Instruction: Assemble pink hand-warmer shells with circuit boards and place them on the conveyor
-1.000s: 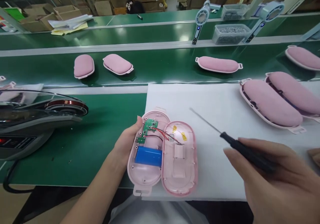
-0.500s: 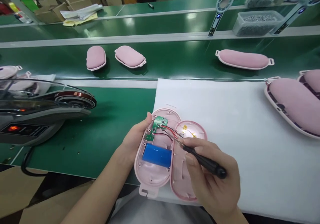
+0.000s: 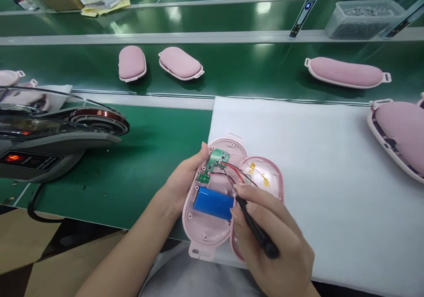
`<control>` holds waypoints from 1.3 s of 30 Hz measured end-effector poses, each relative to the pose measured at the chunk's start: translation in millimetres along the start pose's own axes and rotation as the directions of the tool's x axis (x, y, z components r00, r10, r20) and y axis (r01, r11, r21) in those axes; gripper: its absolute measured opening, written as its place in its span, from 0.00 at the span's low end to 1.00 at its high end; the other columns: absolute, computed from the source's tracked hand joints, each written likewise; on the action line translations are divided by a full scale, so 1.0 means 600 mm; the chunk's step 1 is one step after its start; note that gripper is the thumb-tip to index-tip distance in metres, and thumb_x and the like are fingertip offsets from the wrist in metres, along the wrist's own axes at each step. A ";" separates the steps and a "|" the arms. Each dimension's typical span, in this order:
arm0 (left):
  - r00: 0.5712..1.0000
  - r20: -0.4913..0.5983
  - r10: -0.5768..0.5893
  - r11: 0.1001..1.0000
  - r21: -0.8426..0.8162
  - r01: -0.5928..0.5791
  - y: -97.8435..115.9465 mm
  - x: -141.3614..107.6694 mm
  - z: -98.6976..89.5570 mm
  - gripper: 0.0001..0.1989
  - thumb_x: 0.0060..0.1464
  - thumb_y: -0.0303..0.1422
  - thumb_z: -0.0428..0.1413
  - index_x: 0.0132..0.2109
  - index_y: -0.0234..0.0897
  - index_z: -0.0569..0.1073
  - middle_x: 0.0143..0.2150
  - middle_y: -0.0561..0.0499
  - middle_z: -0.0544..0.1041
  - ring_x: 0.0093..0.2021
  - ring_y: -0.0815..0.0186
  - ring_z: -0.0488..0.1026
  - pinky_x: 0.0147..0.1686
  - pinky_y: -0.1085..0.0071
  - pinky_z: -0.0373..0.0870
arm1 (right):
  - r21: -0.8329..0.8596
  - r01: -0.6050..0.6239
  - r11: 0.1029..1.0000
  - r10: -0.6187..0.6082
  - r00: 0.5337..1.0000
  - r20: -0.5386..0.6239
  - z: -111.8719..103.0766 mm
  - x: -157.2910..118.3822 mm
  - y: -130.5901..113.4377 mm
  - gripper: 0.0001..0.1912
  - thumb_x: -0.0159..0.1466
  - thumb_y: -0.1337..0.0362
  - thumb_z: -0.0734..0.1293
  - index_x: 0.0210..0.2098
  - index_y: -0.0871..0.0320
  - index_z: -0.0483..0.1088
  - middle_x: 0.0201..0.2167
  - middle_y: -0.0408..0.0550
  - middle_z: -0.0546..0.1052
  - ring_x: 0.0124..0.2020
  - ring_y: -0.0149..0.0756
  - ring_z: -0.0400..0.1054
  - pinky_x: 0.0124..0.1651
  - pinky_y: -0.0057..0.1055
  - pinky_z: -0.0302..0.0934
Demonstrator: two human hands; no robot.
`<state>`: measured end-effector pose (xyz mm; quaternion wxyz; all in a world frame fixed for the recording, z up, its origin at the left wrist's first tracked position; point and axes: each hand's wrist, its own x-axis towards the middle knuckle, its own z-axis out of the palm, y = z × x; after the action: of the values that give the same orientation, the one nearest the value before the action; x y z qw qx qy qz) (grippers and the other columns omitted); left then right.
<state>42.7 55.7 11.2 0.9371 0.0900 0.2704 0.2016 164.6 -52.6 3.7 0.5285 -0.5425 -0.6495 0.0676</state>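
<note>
An opened pink plastic shell (image 3: 212, 237) lies at the left edge of the white sheet, with a green circuit board (image 3: 217, 159) and a blue battery (image 3: 213, 203) inside. Its other pink half (image 3: 276, 173) is beside it on the right, joined by red and black wires. My left hand (image 3: 182, 182) grips the shell's left side, thumb near the board. In my right hand (image 3: 278, 239) is a black-handled screwdriver (image 3: 256, 228), its thin tip at the wires just below the board.
A grey machine (image 3: 59, 142) with a red-lit display stands at the left. Several pink padded units (image 3: 132, 63) rest on the green bench behind and at the right. A clear tub of small metal parts (image 3: 364, 19) sits at the back right.
The screwdriver has turned steeper, its handle moving down and left with my right hand. The view has shifted, so the shell and bench items appear slightly displaced.
</note>
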 end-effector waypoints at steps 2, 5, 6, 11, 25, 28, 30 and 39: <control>1.000 0.029 0.002 1.000 0.003 -0.002 -0.002 0.000 -0.002 0.31 0.63 0.49 0.39 0.57 0.27 0.67 0.48 0.37 0.78 0.48 0.50 0.75 0.53 0.54 0.66 | -0.098 -0.017 0.995 0.015 1.000 -0.023 0.008 -0.004 -0.015 0.16 0.60 0.77 0.66 0.44 0.55 0.65 0.40 0.51 0.76 0.41 0.38 0.75 0.45 0.36 0.74; 0.999 0.049 0.011 1.000 0.018 -0.012 -0.003 0.001 -0.005 0.31 0.63 0.49 0.39 0.57 0.27 0.67 0.48 0.37 0.78 0.48 0.51 0.75 0.53 0.54 0.66 | -0.181 -0.117 0.977 0.106 0.992 -0.067 0.022 -0.008 -0.034 0.12 0.60 0.75 0.68 0.39 0.53 0.67 0.36 0.47 0.78 0.38 0.39 0.76 0.43 0.35 0.76; 0.999 0.052 0.011 1.000 0.024 -0.012 -0.003 0.001 -0.006 0.31 0.63 0.49 0.38 0.57 0.27 0.67 0.48 0.37 0.78 0.48 0.51 0.75 0.53 0.54 0.66 | -0.184 -0.145 0.972 0.131 0.988 -0.084 0.025 -0.009 -0.038 0.11 0.60 0.75 0.68 0.38 0.53 0.67 0.36 0.47 0.78 0.38 0.39 0.76 0.43 0.34 0.76; 0.999 0.045 -0.008 1.000 0.021 0.007 -0.002 0.001 -0.006 0.32 0.63 0.49 0.38 0.55 0.26 0.69 0.48 0.35 0.78 0.48 0.50 0.75 0.53 0.54 0.66 | -0.177 -0.105 0.979 0.080 0.987 -0.139 0.028 0.000 -0.032 0.05 0.62 0.71 0.68 0.34 0.58 0.68 0.36 0.51 0.78 0.38 0.36 0.76 0.44 0.31 0.75; 1.000 -0.019 -0.009 1.000 -0.009 0.009 -0.002 0.000 -0.009 0.30 0.62 0.49 0.41 0.54 0.27 0.71 0.47 0.35 0.78 0.49 0.47 0.75 0.52 0.51 0.67 | 0.179 -0.085 0.980 0.099 0.992 -0.076 -0.003 -0.015 0.019 0.18 0.59 0.81 0.65 0.46 0.61 0.64 0.42 0.55 0.76 0.43 0.37 0.75 0.45 0.35 0.74; 1.000 -0.016 -0.013 1.000 -0.018 0.012 -0.003 -0.002 -0.007 0.31 0.63 0.49 0.38 0.54 0.26 0.71 0.47 0.35 0.78 0.50 0.47 0.74 0.53 0.51 0.65 | 0.194 -0.079 0.978 0.092 0.994 -0.062 -0.005 -0.010 0.022 0.17 0.59 0.81 0.64 0.45 0.61 0.64 0.42 0.54 0.76 0.43 0.37 0.75 0.47 0.35 0.73; 1.000 -0.003 -0.013 1.000 -0.021 0.013 -0.003 -0.003 -0.006 0.32 0.63 0.50 0.39 0.54 0.26 0.70 0.47 0.35 0.78 0.50 0.47 0.74 0.54 0.51 0.65 | 0.192 -0.084 0.978 0.096 0.994 -0.056 -0.008 -0.007 0.023 0.16 0.60 0.80 0.64 0.45 0.61 0.63 0.41 0.54 0.76 0.43 0.37 0.75 0.47 0.34 0.73; 0.999 0.035 0.000 1.000 -0.003 0.000 -0.003 0.002 -0.012 0.31 0.63 0.49 0.40 0.55 0.26 0.69 0.48 0.35 0.78 0.52 0.47 0.73 0.56 0.51 0.62 | -0.078 0.128 0.989 -0.130 0.991 -0.025 -0.002 -0.014 0.012 0.11 0.59 0.77 0.70 0.41 0.66 0.67 0.40 0.57 0.76 0.45 0.38 0.74 0.49 0.32 0.73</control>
<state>40.3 54.8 4.4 0.9418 0.0919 0.2537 0.2003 169.0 -56.9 -6.0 0.5202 -0.5200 -0.6774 0.0003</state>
